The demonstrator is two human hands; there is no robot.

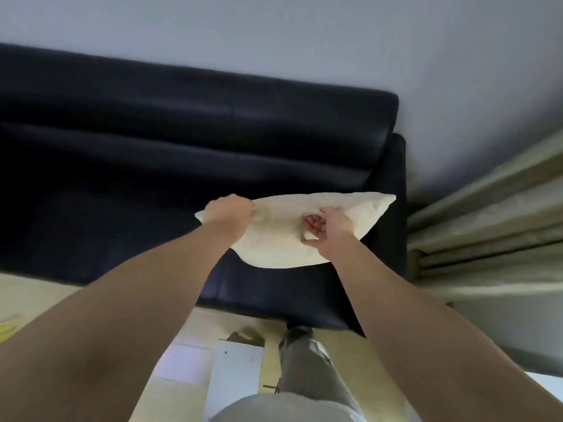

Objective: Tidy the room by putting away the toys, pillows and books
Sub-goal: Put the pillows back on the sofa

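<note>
Grip on the pillow (283, 248) is two-handed. The left hand (227, 214) is curled tight round the upper edge by its left corner, and the right hand (329, 236) has its fingers dug into the middle of the near face, bunching the cream fabric. The pillow is held at a slant over the right end of the dark sofa (122, 153), close to the armrest (393, 190), with its far corner pointing at the wall (304, 35). The picture is soft here, so I cannot tell whether its lower edge already touches the seat or hangs just above it. By my reading this is the pillow part of the tidying, nearly at the placing. The pillow has reached the sofa, but both hands are on it and it is not let go. The rest of the job looks open, since no books and no plain toys show from this angle. A yellow thing (7, 327) lies on the pale floor (170, 303) at the left edge, too blurred to name, and may be one of the items to put away. A white flat panel (237, 376) lies by the person's grey trouser leg (304, 360), and a curtain (487, 226) hangs to the right of the sofa. No brand, label or writing can be read on anything.
</note>
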